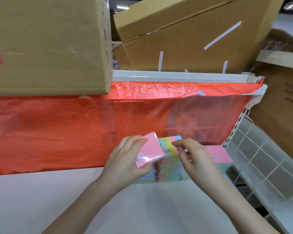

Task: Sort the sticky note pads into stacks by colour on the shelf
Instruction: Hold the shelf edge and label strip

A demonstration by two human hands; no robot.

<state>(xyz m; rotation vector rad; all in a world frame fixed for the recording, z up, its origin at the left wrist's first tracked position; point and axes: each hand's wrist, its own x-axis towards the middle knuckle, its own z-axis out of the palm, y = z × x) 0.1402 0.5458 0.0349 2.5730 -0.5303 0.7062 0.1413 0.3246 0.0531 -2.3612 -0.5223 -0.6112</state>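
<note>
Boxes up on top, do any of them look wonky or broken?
Yes. The cardboard box above the white shelf edge leans steeply sideways, and its flap gapes open. The box on the left sits level but sticks out past the edge.

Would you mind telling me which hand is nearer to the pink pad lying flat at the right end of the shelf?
Right. The right hand hovers just left of the flat pink pad, partly overlapping it. The left hand is farther left, holding another wrapped pink pad.

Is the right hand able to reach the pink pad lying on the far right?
Probably yes. The right hand hovers just left of that pink pad, holding nothing, and nothing lies between them.
</note>
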